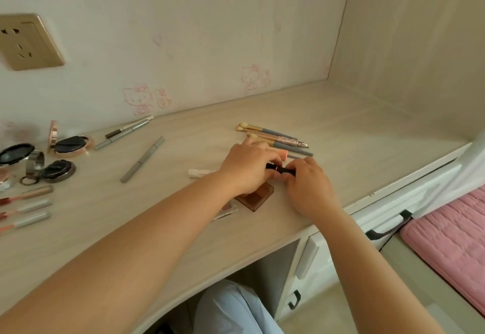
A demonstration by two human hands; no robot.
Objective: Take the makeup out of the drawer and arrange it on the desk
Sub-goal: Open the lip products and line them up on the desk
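From the head view, both hands meet over the middle of the pale wood-grain worktop [341,134]. The left hand [246,168] and right hand [308,184] each pinch one end of a small dark lipstick tube [282,169], fingers curled round it, just above the worktop. Directly under the left hand lie a brown square compact [258,197] and a clear-edged palette [227,209]. Behind the tube lies a row of makeup brushes [275,135]; left of it lies a pale stick [200,173], farther left a grey pencil [143,159]. Far left of the tube sit open round compacts [72,144] and several lip pens [29,203]. A wall socket [29,41] and cartoon stickers [147,99] mark the back wall. Right of the worktop are white drawers with a dark handle [388,224], shut, and pink bedding [451,242].
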